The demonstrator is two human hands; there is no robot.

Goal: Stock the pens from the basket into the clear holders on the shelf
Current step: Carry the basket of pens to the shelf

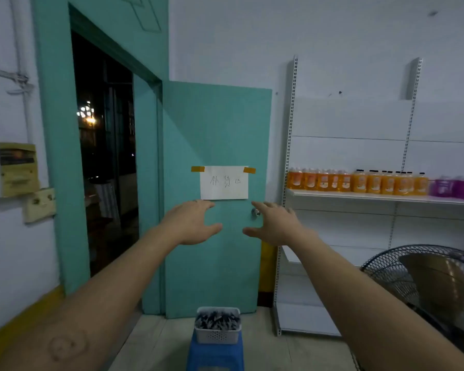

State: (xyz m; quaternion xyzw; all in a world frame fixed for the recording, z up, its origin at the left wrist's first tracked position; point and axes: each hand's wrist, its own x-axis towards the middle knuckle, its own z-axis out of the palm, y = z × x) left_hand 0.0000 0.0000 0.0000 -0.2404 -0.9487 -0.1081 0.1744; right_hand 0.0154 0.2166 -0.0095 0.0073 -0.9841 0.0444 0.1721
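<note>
Indistinct pens (217,320); stool (214,356) partly off-frame.

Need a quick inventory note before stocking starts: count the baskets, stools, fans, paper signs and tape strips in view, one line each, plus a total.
basket: 1
stool: 1
fan: 1
paper sign: 1
tape strip: 2
Total: 6

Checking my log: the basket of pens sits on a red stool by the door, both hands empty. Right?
No: the head view shows a blue stool, not red. The basket of pens sits on it by the door; left hand and right hand empty.
</note>
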